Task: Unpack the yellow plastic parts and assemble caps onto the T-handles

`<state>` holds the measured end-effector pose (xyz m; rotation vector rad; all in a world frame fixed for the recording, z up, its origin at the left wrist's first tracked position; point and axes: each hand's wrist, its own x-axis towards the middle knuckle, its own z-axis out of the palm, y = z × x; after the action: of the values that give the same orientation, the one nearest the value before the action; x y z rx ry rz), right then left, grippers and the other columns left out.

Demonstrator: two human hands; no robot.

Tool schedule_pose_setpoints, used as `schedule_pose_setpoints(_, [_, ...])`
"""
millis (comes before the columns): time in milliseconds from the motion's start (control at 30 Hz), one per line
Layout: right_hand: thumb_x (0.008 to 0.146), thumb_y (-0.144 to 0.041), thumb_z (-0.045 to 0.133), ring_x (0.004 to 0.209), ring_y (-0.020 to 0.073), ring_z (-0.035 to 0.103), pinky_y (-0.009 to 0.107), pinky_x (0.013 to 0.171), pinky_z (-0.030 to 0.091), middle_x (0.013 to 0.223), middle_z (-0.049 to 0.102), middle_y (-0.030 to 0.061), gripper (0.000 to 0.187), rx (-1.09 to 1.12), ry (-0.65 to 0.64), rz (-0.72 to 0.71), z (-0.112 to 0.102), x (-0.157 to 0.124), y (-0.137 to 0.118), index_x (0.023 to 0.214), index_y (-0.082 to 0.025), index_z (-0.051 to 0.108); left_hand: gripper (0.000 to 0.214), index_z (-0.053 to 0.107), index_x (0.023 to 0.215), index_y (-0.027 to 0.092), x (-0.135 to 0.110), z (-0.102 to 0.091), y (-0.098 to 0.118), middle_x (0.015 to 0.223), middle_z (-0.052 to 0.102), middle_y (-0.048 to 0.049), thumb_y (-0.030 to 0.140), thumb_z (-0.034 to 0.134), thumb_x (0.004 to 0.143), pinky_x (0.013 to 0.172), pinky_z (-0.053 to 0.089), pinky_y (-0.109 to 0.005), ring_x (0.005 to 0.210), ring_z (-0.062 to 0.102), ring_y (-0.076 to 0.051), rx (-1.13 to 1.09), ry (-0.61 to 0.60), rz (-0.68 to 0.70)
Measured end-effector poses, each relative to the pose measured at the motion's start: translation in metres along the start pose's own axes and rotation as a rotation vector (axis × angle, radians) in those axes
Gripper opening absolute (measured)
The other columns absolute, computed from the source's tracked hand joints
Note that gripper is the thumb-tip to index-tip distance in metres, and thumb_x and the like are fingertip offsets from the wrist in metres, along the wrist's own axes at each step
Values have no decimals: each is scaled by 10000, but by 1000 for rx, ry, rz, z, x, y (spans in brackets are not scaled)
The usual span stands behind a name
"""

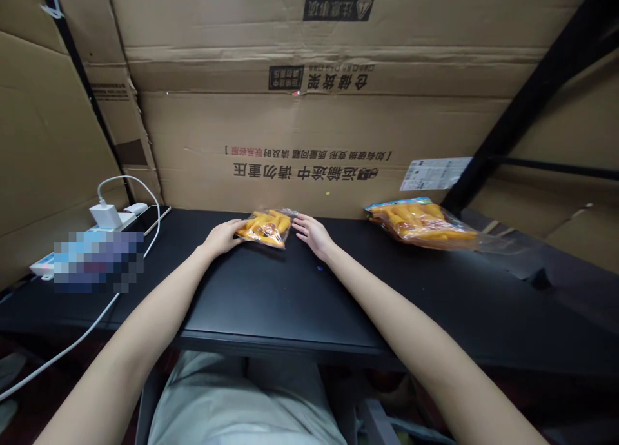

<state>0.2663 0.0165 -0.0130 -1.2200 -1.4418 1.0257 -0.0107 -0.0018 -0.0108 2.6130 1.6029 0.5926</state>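
Observation:
A small clear bag of orange snack pieces (pixel 267 227) lies on the black table (pixel 271 290), near its far edge. My left hand (pixel 223 236) rests against the bag's left side, fingers curled onto its edge. My right hand (pixel 312 233) lies flat beside the bag's right end, fingers stretched out and touching the plastic. A larger clear bag (pixel 420 221) of the same orange pieces lies further right on the table, away from both hands.
Cardboard sheets (pixel 309 129) wall off the back and left. A power strip with a white charger (pixel 107 217) and cable, and a phone (pixel 152 218), sit at the left. A black diagonal frame bar (pixel 522 103) stands at the right.

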Motion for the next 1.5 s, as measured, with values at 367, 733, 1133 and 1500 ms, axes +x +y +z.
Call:
schedule_pose_setpoints(367, [817, -240, 591, 1445, 311, 187, 663, 1099, 121, 1550, 280, 79, 617, -976, -381, -661, -7, -22, -13, 1412, -320, 447, 216, 569, 1061, 218, 4, 1, 29, 1252, 520, -92, 299, 424, 923, 892, 485, -328, 998, 617, -203, 110, 33, 119])
schedule_pose_setpoints(733, [900, -294, 515, 1184, 232, 579, 451, 1060, 409, 1273, 627, 15, 316, -753, -28, -665, -22, -14, -33, 1170, -312, 678, 266, 751, 995, 262, 36, -29, 29, 990, 699, -63, 357, 535, 872, 812, 462, -284, 931, 646, -222, 35, 99, -41])
schedule_pose_setpoints(1133, [700, -306, 796, 510, 157, 669, 253, 504, 574, 554, 654, -2, 222, 276, 132, -165, -22, 13, -78, 695, -136, 653, 342, 739, 940, 130, 72, -46, 69, 709, 730, -77, 430, 626, 821, 626, 488, -233, 671, 688, -163, -901, 246, -417])
schedule_pose_setpoints(1500, [581, -652, 736, 715, 229, 716, 351, 655, 608, 760, 705, 49, 528, 167, 217, -425, -17, 25, -94, 753, -155, 682, 469, 654, 1127, 97, 60, -43, 78, 708, 724, -64, 346, 737, 739, 618, 526, -259, 563, 664, -143, -1182, 389, -357])
